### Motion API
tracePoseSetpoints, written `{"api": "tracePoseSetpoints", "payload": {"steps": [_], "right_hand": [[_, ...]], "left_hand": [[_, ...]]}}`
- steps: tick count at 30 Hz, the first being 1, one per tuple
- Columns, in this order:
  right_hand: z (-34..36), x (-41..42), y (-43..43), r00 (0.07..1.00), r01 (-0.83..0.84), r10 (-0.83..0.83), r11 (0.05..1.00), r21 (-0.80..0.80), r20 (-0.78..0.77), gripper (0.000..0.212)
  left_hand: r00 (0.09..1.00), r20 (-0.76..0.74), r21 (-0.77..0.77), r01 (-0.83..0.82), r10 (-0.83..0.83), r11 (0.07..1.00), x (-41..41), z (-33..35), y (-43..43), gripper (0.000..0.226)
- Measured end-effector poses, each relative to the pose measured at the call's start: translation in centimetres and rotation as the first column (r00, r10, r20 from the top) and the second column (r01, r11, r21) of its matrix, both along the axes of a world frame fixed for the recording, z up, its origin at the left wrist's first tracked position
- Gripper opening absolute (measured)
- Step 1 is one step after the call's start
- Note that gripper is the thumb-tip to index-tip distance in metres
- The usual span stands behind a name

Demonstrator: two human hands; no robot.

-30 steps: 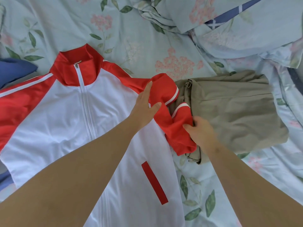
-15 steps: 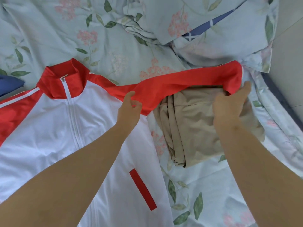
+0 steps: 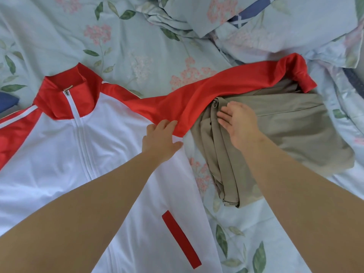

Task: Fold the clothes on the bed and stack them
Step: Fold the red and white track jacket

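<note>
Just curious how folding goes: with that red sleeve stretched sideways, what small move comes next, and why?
Probably the right hand, open over the folded khaki garment, should reach for the far end of the red sleeve and bring it back across the white jacket front. The sleeve lies stretched over that garment, while the left hand rests at its base.

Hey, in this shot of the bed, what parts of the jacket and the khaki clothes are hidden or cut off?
Head view only:
Jacket hem: cut off by the bottom edge, partly under the left forearm.
Its other sleeve: runs off the left edge.
Khaki garment: top edge under the red sleeve; its type is unclear.
Blue item: only a corner shows.
</note>
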State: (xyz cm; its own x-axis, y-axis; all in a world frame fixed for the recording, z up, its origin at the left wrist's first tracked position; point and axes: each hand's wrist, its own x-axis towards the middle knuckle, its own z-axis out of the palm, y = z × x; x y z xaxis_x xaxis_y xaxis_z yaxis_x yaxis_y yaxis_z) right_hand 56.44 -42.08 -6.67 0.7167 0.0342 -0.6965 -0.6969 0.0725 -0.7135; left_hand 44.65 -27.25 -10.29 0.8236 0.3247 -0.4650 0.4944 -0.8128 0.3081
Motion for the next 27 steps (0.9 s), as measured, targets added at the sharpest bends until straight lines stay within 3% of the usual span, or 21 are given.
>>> {"api": "tracePoseSetpoints", "payload": {"steps": [3, 7, 11, 13, 15, 17, 19, 22, 25, 27], "right_hand": [[-0.7, 1.6, 1.7, 0.999, -0.031, 0.032, 0.999, 0.032, -0.034, 0.021], [-1.6, 3.1, 3.4, 0.989, -0.062, 0.059, 0.998, -0.017, -0.137, 0.028], [-1.2, 4.2, 2.9, 0.969, 0.205, -0.186, 0.973, 0.11, -0.16, 0.022], [-0.6, 3.4, 1.7, 0.917, 0.386, -0.34, 0.888, 0.249, -0.208, 0.016], [-0.4, 2.4, 0.4, 0.862, 0.5, -0.432, 0.809, 0.31, -0.263, 0.022], [-0.1, 2.0, -0.1, 0.851, 0.518, -0.444, 0.798, 0.308, -0.28, 0.017], [-0.2, 2.5, 0.3, 0.886, 0.44, -0.373, 0.865, 0.243, -0.277, 0.006], [-0.9, 3.1, 0.9, 0.91, 0.341, -0.288, 0.929, 0.145, -0.299, 0.014], [-1.7, 3.2, 0.5, 0.909, 0.316, -0.267, 0.942, 0.111, -0.319, 0.013], [-2.2, 3.2, 0.3, 0.906, 0.324, -0.275, 0.94, 0.105, -0.323, 0.015]], "left_hand": [[0.999, 0.03, 0.058, -0.031, 0.029, 0.998, 0.5, -0.2, 0.0, 0.059], [0.968, 0.201, -0.158, -0.12, 0.151, 0.98, 1.6, -0.8, 1.0, 0.02], [0.971, 0.195, -0.401, -0.05, 0.138, 0.915, 1.0, -0.1, 1.5, 0.013], [0.977, 0.167, -0.486, -0.038, 0.136, 0.873, 0.6, 0.3, 1.9, 0.013], [0.946, 0.219, -0.498, -0.101, 0.238, 0.861, 0.6, 0.3, 2.6, 0.008], [0.857, 0.318, -0.434, -0.25, 0.406, 0.866, 1.0, -0.2, 3.5, 0.015], [0.784, 0.366, -0.324, -0.397, 0.501, 0.859, 1.8, -0.6, 4.5, 0.029], [0.817, 0.302, -0.111, -0.482, 0.491, 0.869, 3.4, -0.8, 6.2, 0.046], [0.949, 0.03, 0.169, -0.313, 0.313, 0.934, 4.9, -0.3, 8.1, 0.051], [0.971, -0.144, 0.232, -0.153, 0.19, 0.961, 5.9, 0.4, 9.1, 0.046]]}}
